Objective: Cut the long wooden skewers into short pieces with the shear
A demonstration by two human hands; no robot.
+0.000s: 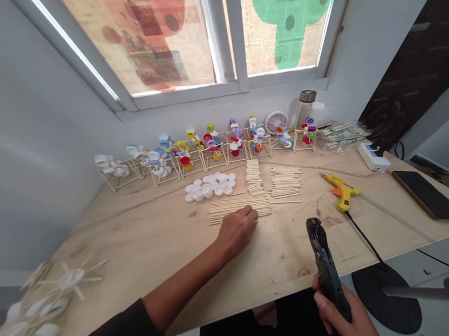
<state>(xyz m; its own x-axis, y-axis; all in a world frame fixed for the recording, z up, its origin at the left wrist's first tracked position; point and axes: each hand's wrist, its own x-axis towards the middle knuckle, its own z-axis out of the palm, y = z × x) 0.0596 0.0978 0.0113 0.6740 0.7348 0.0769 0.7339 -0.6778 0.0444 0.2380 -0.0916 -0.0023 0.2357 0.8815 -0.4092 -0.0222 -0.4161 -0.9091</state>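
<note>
My left hand (238,228) rests over the near edge of a row of long thin wooden sticks (221,212). Its fingers are curled down and pressed together; the fingertips are hidden, so I cannot see whether a stick is between them. In my right hand (342,307), at the table's front edge, is a black plier-like hand tool (325,263), jaw end up. Behind the long sticks lie two stacks of shorter sticks, a narrow stack (253,177) and a wider stack (285,181). White bottle caps (210,185) are grouped to their left.
Small stick frames with colourful cap wheels (212,146) line the wall. A yellow glue gun (342,191), a phone (431,195) and a power strip (373,157) lie right. A small fan (276,122) and a bottle (306,108) stand behind. White cap wheels (70,280) sit front left.
</note>
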